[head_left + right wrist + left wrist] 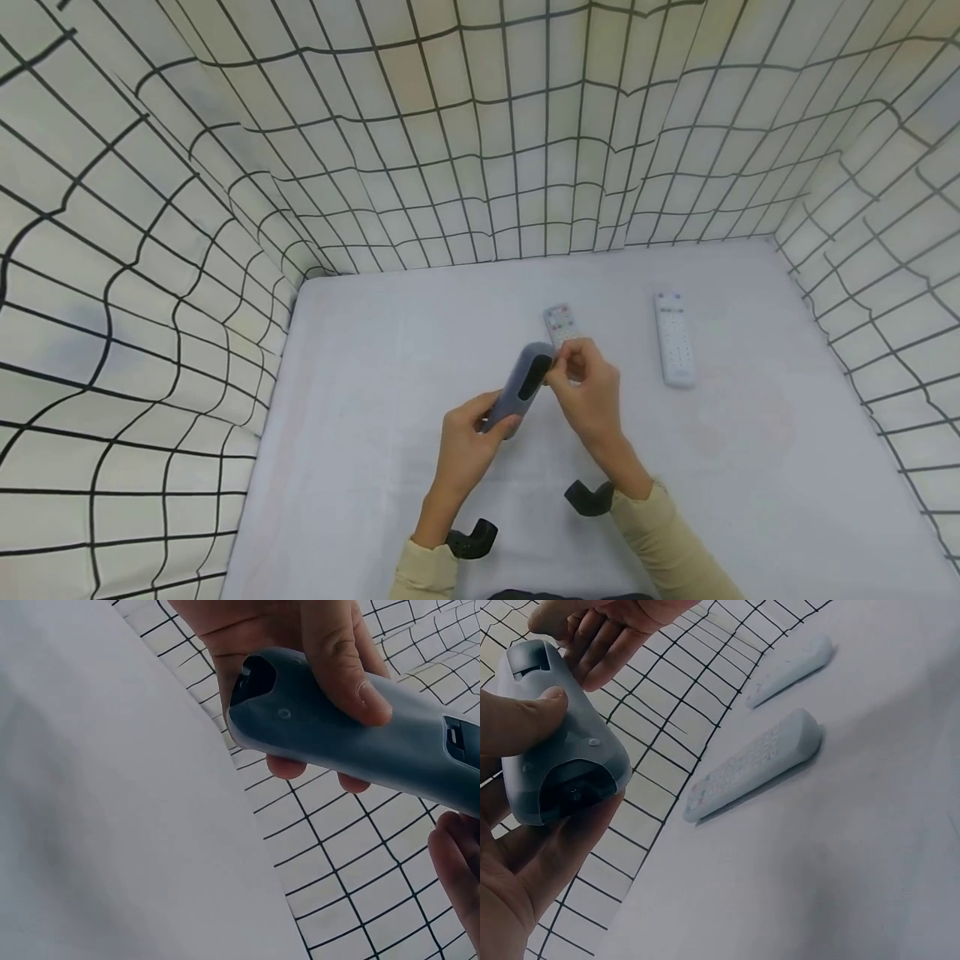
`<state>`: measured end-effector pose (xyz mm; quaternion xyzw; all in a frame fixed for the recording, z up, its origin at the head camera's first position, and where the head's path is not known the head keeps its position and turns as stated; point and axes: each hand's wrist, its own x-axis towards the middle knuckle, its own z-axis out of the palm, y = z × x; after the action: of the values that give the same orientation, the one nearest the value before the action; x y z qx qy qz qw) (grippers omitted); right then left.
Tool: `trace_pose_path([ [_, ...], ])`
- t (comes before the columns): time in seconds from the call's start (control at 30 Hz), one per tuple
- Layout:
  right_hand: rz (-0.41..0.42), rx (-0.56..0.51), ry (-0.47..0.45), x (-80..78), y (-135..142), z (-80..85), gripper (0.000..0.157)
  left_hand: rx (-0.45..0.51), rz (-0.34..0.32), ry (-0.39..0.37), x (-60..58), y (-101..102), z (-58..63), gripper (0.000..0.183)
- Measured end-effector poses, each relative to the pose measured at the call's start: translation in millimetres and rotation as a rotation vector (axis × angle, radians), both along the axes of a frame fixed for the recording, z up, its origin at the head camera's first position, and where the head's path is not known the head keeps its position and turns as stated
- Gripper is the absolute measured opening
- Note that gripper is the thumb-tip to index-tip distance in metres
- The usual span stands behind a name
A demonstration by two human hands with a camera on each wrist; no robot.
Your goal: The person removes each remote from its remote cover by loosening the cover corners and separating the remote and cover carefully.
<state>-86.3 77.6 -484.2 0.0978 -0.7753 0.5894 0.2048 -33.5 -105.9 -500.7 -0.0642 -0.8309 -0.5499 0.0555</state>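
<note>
A blue-grey remote control in what looks like a soft translucent cover is held tilted above the white table. Dark cutouts show on its surface and at its near end in the left wrist view. My left hand grips the near half, thumb on top and fingers wrapped underneath. At the far end, the thumb and forefinger of my right hand pinch the right edge; their exact contact is partly hidden. Behind that hand lies a small white remote with coloured buttons, its lower part covered from view.
A longer white remote lies to the right on the white tabletop. Grid-patterned cloth walls rise along the back and both sides. Black curved pieces sit at both wrists.
</note>
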Motion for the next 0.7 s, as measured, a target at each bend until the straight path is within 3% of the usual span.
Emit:
trace_pose_path([
  [0.17, 0.128, -0.112, -0.018, 0.5, 0.7, -0.2, 0.01, 0.078, -0.008, -0.079, 1.2, 0.8, 2.4, 0.036],
  [0.3, 0.232, -0.197, -0.055, 1.5, 0.8, 0.4, 0.026, 0.112, -0.02, -0.089, 1.1, 1.7, 4.0, 0.037],
  [0.47, 0.279, -0.185, -0.111, 2.5, 1.3, 2.0, 0.044, 0.141, -0.035, -0.101, 1.3, 2.4, 5.2, 0.037],
  [0.7, 0.333, -0.182, -0.133, 0.2, 5.1, -2.1, 0.049, 0.165, -0.045, -0.132, 1.4, 2.8, 3.8, 0.038],
])
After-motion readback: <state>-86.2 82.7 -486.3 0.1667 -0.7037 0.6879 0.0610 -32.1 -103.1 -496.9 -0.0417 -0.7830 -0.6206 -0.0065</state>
